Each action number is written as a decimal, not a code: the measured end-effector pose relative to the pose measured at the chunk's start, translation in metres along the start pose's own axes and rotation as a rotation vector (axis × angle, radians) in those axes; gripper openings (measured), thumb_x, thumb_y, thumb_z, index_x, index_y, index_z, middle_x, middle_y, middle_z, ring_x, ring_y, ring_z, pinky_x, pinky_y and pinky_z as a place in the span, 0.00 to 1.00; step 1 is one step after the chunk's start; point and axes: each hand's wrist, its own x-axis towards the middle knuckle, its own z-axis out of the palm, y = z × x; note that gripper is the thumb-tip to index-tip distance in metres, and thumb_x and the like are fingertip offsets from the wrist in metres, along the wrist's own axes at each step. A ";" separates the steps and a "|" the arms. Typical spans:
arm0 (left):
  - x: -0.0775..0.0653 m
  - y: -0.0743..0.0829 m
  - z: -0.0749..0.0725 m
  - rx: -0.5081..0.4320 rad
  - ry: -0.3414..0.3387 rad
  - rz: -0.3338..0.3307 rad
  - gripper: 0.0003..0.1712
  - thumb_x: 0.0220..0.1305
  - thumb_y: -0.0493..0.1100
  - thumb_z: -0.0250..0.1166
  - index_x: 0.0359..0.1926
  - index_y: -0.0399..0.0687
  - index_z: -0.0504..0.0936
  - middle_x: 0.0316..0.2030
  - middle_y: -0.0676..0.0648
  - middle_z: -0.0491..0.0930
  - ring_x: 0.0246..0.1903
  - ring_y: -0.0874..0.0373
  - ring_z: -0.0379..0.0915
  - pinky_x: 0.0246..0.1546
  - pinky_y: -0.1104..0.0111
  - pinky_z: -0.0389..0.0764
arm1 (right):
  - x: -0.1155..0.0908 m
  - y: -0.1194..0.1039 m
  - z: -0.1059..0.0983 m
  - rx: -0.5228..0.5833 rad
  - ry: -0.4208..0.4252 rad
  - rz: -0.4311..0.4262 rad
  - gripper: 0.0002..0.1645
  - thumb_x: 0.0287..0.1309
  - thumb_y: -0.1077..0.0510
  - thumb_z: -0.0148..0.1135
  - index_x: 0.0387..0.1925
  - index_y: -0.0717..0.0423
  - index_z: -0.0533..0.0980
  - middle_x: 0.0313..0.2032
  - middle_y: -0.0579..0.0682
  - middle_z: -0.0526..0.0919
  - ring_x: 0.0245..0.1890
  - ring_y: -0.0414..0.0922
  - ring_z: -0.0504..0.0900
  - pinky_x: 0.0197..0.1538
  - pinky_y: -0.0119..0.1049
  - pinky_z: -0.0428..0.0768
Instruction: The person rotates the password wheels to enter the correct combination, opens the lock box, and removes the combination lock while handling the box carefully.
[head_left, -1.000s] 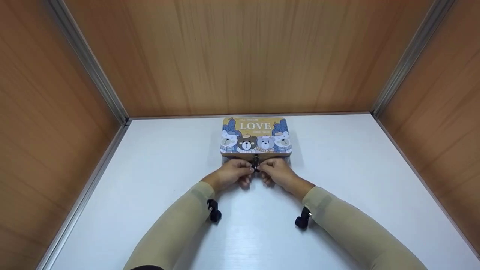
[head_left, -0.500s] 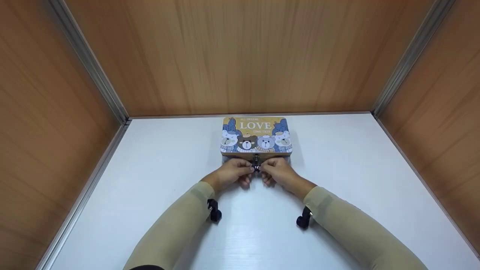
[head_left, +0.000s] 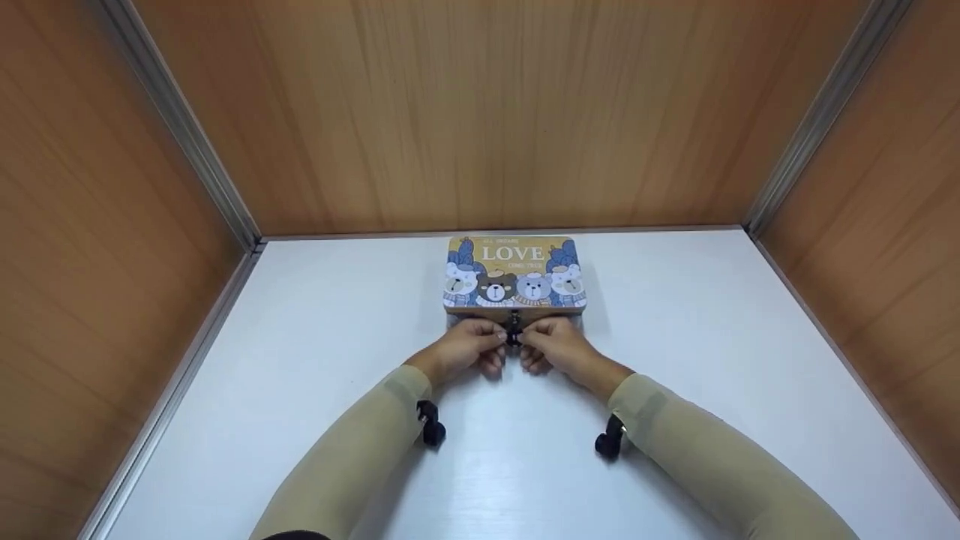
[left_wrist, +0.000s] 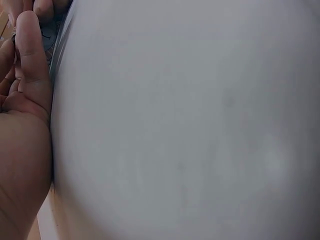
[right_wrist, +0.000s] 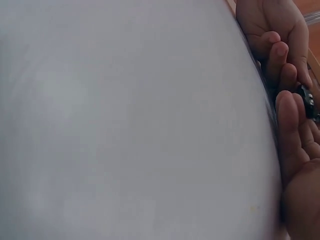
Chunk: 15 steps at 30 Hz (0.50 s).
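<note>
A closed tin box point(head_left: 514, 274) with bears and the word LOVE on its lid stands at the back of the table. From the clasp at its front hangs a small black padlock point(head_left: 514, 335), with silvery bands seen in the right wrist view. My left hand point(head_left: 463, 346) pinches the padlock's left side between thumb and index finger. On the opposite side, the thumb and index finger of my right hand point(head_left: 559, 350) pinch it too. The other fingers of both hands curl below, in front of the box. Fingers cover part of the padlock and the box's front.
The white table point(head_left: 360, 315) extends around the box and under both arms. A wood-grain panel point(head_left: 480, 112) rises right behind the box, with similar panels at left and right. Metal strips run along the corners.
The fingers of my right hand have shifted slightly at the padlock. My left hand keeps its pinch, and the box stays where it was.
</note>
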 end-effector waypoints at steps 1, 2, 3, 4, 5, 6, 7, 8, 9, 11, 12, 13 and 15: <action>0.000 -0.001 0.000 0.003 0.001 0.003 0.10 0.86 0.37 0.60 0.49 0.34 0.85 0.34 0.47 0.86 0.29 0.59 0.85 0.34 0.70 0.93 | -0.001 -0.001 0.001 -0.008 0.002 0.007 0.11 0.74 0.59 0.68 0.43 0.65 0.87 0.27 0.51 0.90 0.23 0.41 0.89 0.27 0.32 0.90; 0.000 -0.002 0.000 0.005 0.002 0.005 0.10 0.87 0.37 0.60 0.50 0.33 0.84 0.34 0.47 0.86 0.29 0.58 0.85 0.34 0.70 0.93 | -0.001 -0.001 0.002 -0.018 0.005 0.012 0.11 0.74 0.59 0.69 0.44 0.66 0.87 0.28 0.52 0.91 0.23 0.41 0.89 0.27 0.32 0.90; 0.000 -0.003 0.001 0.007 0.002 0.005 0.11 0.87 0.37 0.59 0.50 0.32 0.84 0.34 0.47 0.86 0.29 0.58 0.85 0.35 0.69 0.93 | -0.001 -0.001 0.003 -0.030 0.009 0.017 0.12 0.74 0.58 0.69 0.45 0.66 0.87 0.28 0.52 0.91 0.23 0.41 0.89 0.27 0.32 0.90; 0.000 -0.003 0.001 0.008 0.003 0.004 0.12 0.88 0.38 0.59 0.49 0.32 0.84 0.34 0.47 0.86 0.29 0.58 0.85 0.35 0.69 0.93 | -0.002 -0.002 0.004 -0.045 0.013 0.016 0.12 0.74 0.58 0.70 0.45 0.67 0.88 0.29 0.53 0.91 0.23 0.41 0.89 0.27 0.32 0.90; 0.000 -0.004 0.002 0.008 0.004 0.002 0.12 0.88 0.38 0.59 0.48 0.33 0.85 0.34 0.47 0.86 0.29 0.58 0.85 0.35 0.70 0.93 | -0.002 -0.002 0.005 -0.063 0.018 0.011 0.12 0.74 0.58 0.71 0.44 0.67 0.88 0.29 0.53 0.92 0.22 0.41 0.89 0.26 0.32 0.90; 0.000 -0.004 0.002 0.009 0.006 0.002 0.12 0.88 0.38 0.59 0.48 0.34 0.85 0.34 0.47 0.86 0.29 0.59 0.85 0.34 0.70 0.93 | -0.003 -0.003 0.006 -0.084 0.023 0.005 0.12 0.74 0.58 0.71 0.44 0.66 0.88 0.28 0.53 0.92 0.22 0.41 0.88 0.26 0.32 0.89; 0.000 -0.004 0.002 0.006 0.008 -0.002 0.12 0.88 0.39 0.59 0.47 0.35 0.85 0.33 0.47 0.86 0.29 0.59 0.84 0.34 0.70 0.93 | -0.003 -0.004 0.008 -0.112 0.027 -0.007 0.11 0.74 0.58 0.72 0.43 0.65 0.88 0.28 0.53 0.92 0.22 0.41 0.88 0.25 0.32 0.89; 0.000 -0.003 0.002 0.004 0.010 -0.004 0.12 0.88 0.39 0.59 0.46 0.37 0.85 0.33 0.47 0.86 0.29 0.59 0.84 0.34 0.70 0.93 | -0.004 -0.005 0.009 -0.144 0.032 -0.023 0.11 0.74 0.58 0.73 0.42 0.65 0.88 0.27 0.53 0.92 0.21 0.41 0.87 0.24 0.32 0.88; 0.000 -0.003 0.002 0.001 0.014 -0.007 0.13 0.89 0.39 0.59 0.45 0.38 0.85 0.33 0.47 0.86 0.29 0.59 0.84 0.33 0.70 0.93 | -0.004 -0.006 0.010 -0.177 0.039 -0.038 0.11 0.74 0.58 0.73 0.41 0.64 0.88 0.26 0.52 0.91 0.20 0.41 0.86 0.23 0.31 0.87; 0.000 -0.002 0.001 -0.002 0.020 -0.010 0.13 0.89 0.39 0.59 0.44 0.41 0.85 0.33 0.47 0.85 0.29 0.59 0.84 0.33 0.70 0.92 | -0.005 -0.009 0.014 -0.237 0.057 -0.071 0.10 0.74 0.58 0.74 0.38 0.62 0.88 0.25 0.51 0.91 0.20 0.40 0.85 0.22 0.31 0.86; -0.001 -0.001 0.001 0.001 0.022 -0.009 0.12 0.89 0.39 0.59 0.43 0.41 0.85 0.33 0.47 0.85 0.29 0.59 0.84 0.33 0.70 0.93 | -0.006 -0.010 0.015 -0.262 0.066 -0.083 0.09 0.74 0.58 0.75 0.37 0.61 0.88 0.24 0.50 0.90 0.19 0.40 0.85 0.22 0.31 0.85; -0.001 -0.001 0.001 0.003 0.026 -0.011 0.12 0.88 0.39 0.60 0.43 0.41 0.85 0.33 0.47 0.85 0.29 0.59 0.84 0.33 0.71 0.93 | -0.007 -0.012 0.017 -0.285 0.076 -0.094 0.09 0.73 0.59 0.75 0.37 0.61 0.88 0.23 0.50 0.90 0.19 0.40 0.84 0.22 0.30 0.85; -0.002 0.000 0.000 0.008 0.031 -0.014 0.11 0.88 0.39 0.60 0.44 0.41 0.86 0.33 0.47 0.85 0.29 0.59 0.84 0.33 0.71 0.93 | -0.008 -0.013 0.020 -0.310 0.094 -0.104 0.08 0.72 0.60 0.76 0.37 0.61 0.88 0.23 0.50 0.90 0.19 0.40 0.84 0.22 0.30 0.85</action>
